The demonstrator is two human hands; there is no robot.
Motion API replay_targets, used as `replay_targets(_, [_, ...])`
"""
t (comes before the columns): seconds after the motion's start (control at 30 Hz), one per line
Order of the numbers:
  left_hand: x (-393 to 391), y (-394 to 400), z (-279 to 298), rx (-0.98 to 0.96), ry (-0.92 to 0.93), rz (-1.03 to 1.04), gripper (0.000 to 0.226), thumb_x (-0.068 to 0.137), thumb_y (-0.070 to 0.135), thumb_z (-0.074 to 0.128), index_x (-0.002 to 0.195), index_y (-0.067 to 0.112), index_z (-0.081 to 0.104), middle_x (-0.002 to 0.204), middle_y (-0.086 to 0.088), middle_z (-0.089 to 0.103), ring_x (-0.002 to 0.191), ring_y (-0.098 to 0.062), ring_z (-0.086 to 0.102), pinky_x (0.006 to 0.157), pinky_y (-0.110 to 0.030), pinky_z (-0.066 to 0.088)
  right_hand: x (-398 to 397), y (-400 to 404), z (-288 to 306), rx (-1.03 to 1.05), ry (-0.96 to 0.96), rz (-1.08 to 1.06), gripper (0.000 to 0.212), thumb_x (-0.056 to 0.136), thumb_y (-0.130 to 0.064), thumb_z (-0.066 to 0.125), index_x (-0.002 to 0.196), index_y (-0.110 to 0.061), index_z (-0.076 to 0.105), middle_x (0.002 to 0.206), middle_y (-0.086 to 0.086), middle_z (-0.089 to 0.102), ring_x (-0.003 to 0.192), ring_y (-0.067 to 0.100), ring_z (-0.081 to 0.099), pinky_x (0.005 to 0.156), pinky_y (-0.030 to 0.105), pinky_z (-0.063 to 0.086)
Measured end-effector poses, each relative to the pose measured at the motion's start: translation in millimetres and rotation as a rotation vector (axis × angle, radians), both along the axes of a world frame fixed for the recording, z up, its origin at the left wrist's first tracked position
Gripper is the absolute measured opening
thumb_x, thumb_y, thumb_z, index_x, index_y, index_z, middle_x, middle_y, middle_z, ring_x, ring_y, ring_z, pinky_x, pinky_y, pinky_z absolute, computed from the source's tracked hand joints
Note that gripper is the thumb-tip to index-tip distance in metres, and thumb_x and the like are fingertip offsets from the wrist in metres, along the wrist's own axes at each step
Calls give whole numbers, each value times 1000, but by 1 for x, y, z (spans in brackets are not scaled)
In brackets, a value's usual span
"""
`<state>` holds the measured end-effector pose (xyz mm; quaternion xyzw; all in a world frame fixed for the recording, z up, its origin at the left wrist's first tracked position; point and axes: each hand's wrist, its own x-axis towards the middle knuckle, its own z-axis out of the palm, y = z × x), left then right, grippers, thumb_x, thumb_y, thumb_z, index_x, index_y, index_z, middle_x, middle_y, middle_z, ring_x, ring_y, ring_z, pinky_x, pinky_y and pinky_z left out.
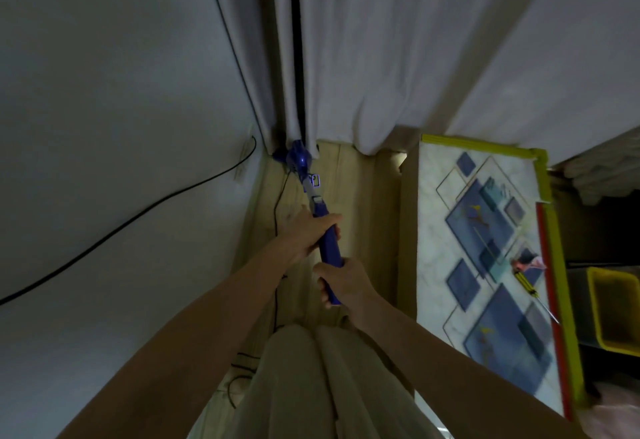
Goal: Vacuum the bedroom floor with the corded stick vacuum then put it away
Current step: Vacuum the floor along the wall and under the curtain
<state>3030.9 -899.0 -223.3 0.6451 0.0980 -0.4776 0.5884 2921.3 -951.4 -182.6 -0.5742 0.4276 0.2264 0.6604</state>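
Both hands are seen from the head camera wrapped around the blue vacuum (327,241), the left hand (308,232) gripped higher along the handle and the right hand (343,283) gripped at its near end. Its far end is set on the wooden floor (363,217) in the corner, at the foot of the grey curtain (363,58), with a black cord (138,212) draped along the wall on the left. A patterned table (485,231) is seen to the right, with a yellow-handled screwdriver (530,288) lying on it.

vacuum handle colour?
Blue-purple; the vacuum handle shows best in the head view, gripped by the left hand and right hand.
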Motion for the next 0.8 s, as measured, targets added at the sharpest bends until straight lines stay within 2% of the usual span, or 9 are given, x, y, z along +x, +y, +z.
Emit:
replay_targets(0.13, [4,-5,-11,101,-59,34,14,92,9,60,79,5,56,68,-5,59,53,-7,57,55,-17,49,9,0,-16,-50,-10,46,10,91,-13,61,87,-9,53,61,4,57,43,11,52,43,21,46])
replay_targets(0.23, [5,-5,-14,159,-101,29,11,90,9,60,81,5,58,67,-4,61,58,-10,58,58,-19,50,11,0,-21,-67,-11,74,10,89,-9,60,96,-5,54,61,4,58,42,11,53,43,22,47])
replay_targets(0.37, [-5,-5,-17,175,-153,34,13,91,10,59,79,6,58,71,-5,62,63,-13,59,77,-28,54,3,3,-18,-113,-6,70,18,89,-11,61,103,-1,55,61,5,58,42,11,53,43,22,47])
replay_targets(0.53, [-20,-16,-1,90,-178,-51,21,91,7,54,69,7,55,66,-5,59,61,-12,57,64,-20,48,-17,-3,0,-134,-7,-48,14,85,-13,65,91,-8,53,60,4,53,40,11,46,38,20,39])
replay_targets(0.63, [-32,-19,5,61,-178,-93,24,87,5,54,62,7,54,63,-5,57,60,-14,55,65,-22,49,-30,-7,10,-137,-2,-45,18,85,-13,66,94,-7,52,66,7,52,44,12,46,38,20,39])
replay_targets(0.8, [-34,-14,-1,65,-162,-98,23,85,4,56,62,7,56,62,-4,58,62,-14,56,70,-26,50,-34,-2,6,-168,-13,-4,15,88,-13,64,94,-11,50,68,7,54,43,11,47,38,19,40])
